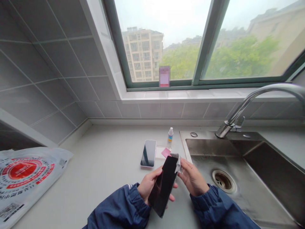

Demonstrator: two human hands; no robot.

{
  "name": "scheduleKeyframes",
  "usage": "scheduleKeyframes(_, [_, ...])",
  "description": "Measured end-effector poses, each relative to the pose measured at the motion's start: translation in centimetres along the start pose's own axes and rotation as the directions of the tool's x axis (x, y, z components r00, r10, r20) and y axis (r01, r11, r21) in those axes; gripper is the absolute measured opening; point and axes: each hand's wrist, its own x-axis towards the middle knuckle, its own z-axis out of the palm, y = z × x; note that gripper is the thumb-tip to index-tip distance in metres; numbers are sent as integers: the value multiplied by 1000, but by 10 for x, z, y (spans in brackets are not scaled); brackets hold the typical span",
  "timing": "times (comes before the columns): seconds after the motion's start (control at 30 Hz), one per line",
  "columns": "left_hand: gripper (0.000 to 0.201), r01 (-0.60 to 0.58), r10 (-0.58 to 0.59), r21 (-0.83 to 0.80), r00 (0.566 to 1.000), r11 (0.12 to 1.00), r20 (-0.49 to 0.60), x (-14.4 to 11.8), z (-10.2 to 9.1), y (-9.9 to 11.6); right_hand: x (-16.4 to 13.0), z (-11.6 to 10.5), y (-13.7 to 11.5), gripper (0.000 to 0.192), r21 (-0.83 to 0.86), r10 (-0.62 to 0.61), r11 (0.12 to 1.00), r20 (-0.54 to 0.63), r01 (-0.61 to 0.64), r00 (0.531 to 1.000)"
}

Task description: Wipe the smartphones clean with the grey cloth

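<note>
A black smartphone (164, 187) is tilted in my left hand (149, 184), whose thumb lies along one edge while the fingertips show past the other. My right hand (192, 176) pinches a light grey cloth (178, 161) against the phone's upper right edge. Just beyond, a second phone (148, 153) with a pale frame lies flat on the white counter (114, 159). To its right rest a pink square (166, 152) and a thin clear sheet, partly hidden by the held phone. A small white-capped bottle (170, 135) stands upright behind them.
At the right is a steel sink (202, 162) with a drain (224, 180) and a curved faucet (238, 111). A white plastic bag (28, 178) with red print lies at the left. Behind the counter rise a tiled wall (147, 110) and a window (181, 38).
</note>
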Motion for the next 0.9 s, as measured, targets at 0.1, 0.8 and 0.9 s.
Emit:
scheduleKeyframes(0.1, [50, -8, 8, 1, 1000, 1000, 19, 1, -3, -1, 1, -3, 0, 44, 4, -21, 1000, -25, 21, 999])
scheduleKeyframes(0.8, [55, 73, -73, 9, 996, 997, -52, 0, 0, 3, 7, -12, 8, 37, -93, -121, 991, -283, 99, 951])
scheduleKeyframes(0.9, [53, 66, -66, 16, 998, 998, -7, 0, 1, 2, 7, -14, 10, 39, -135, -175, 980, -250, 145, 952])
